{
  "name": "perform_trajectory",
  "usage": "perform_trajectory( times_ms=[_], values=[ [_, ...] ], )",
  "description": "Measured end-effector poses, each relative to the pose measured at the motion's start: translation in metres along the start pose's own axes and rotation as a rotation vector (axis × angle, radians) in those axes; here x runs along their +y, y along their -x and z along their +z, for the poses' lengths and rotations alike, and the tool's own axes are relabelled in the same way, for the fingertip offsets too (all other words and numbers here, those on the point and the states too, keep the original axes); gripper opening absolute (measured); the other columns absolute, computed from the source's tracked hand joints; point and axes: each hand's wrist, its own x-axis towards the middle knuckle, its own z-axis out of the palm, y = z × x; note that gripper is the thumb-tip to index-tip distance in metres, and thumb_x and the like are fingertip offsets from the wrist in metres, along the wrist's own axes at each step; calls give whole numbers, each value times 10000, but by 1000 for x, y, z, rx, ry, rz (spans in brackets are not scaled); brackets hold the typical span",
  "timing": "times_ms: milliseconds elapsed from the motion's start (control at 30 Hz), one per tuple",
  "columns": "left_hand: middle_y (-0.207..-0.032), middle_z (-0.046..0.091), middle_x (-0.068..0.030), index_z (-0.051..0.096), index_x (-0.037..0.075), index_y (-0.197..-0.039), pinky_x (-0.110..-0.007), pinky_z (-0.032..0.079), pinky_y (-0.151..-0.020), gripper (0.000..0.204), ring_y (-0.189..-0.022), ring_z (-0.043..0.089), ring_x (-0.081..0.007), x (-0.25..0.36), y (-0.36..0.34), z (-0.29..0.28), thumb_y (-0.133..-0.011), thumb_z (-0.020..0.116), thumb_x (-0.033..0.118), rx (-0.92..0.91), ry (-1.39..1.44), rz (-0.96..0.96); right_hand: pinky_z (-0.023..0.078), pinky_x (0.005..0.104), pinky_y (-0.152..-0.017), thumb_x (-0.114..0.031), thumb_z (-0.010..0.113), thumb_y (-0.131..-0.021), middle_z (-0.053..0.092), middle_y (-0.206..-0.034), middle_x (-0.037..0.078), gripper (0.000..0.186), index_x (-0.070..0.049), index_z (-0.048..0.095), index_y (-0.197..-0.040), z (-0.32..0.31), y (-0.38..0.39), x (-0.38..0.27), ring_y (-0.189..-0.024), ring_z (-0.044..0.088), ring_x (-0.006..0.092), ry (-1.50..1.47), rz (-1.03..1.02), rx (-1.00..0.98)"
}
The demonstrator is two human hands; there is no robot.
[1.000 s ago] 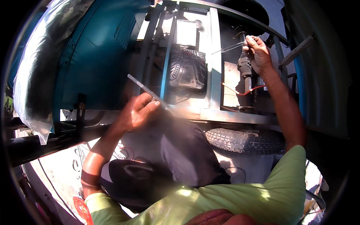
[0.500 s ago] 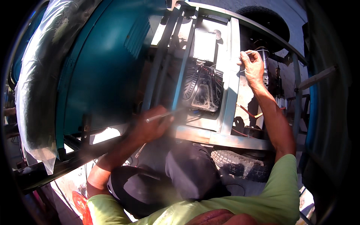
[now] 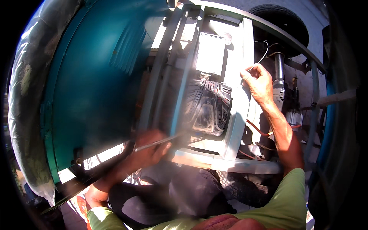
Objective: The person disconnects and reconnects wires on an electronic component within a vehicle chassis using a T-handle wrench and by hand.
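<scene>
My left hand [image 3: 151,149], blurred at the lower middle, is closed on a slim metal rod [image 3: 147,146] that lies almost horizontal across it. My right hand [image 3: 257,84] pinches a thin, pale, looped wire [image 3: 266,50] over the right rail [image 3: 235,145] of a grey metal frame. Within the frame, between the two hands, is a black vented engine-like housing [image 3: 207,113], with a sunlit pale ribbed block [image 3: 209,51] above it.
A teal body panel [image 3: 92,76] fills the left, edged by a plastic-wrapped roll [image 3: 28,99]. A tyre [image 3: 280,19] is at the back right, another [image 3: 245,188] below the frame. A shaft [image 3: 279,69] and orange hose [image 3: 260,130] lie right of the housing.
The frame and housing appear lower in view. My right hand has come down and leftward with the wire, now bent into a loop. The rod in my left hand has turned toward horizontal.
</scene>
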Motion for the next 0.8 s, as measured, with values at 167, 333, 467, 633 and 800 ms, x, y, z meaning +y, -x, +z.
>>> perform_trajectory(
  times_ms=[167, 333, 467, 633, 800],
  values=[
    [-817, 623, -151, 634, 13, -932, -411, 472, -618, 102, -679, 617, -313, 3, -4, -3, -912, 707, 81, -8, 20, 17, 559, 252, -721, -189, 825, -871, 717, -871, 21, 296, -26, 684, -1074, -4, 2, -14, -740, 669, 75, 215, 3, 43],
    [-803, 628, -149, 630, 11, -921, -406, 480, -605, 110, -669, 625, -314, 4, -8, -4, -923, 708, 89, -2, 23, 35, 578, 315, -852, -176, 846, -808, 747, -968, 57, 981, -78, 281, -1604, -7, -4, -5, -730, 680, 133, 408, -60, 129],
    [-797, 629, -153, 626, 9, -910, -404, 481, -591, 110, -655, 622, -314, 3, -12, -2, -927, 711, 78, -14, -43, 75, 577, 361, -843, -213, 902, -774, 722, -1116, 70, 1147, -144, 157, -1643, -11, -2, 1, -829, 675, 156, 463, -148, 194],
    [-779, 612, -148, 625, 7, -909, -401, 475, -570, 114, -645, 622, -303, 10, -11, -2, -922, 723, 63, 32, -96, 103, 550, 420, -924, -345, 898, -777, 655, -1207, 88, 803, -170, 531, -1470, -13, -7, 4, -1015, 658, 232, 767, -382, 252],
    [-781, 598, -131, 620, 16, -919, -386, 463, -558, 110, -637, 610, -273, -5, -7, 5, -919, 727, 43, 76, -116, 117, 534, 421, -854, -488, 864, -801, 683, -996, 55, 488, -132, 769, -1121, -23, -7, 0, -961, 661, 231, 837, -298, 74]
  ],
)
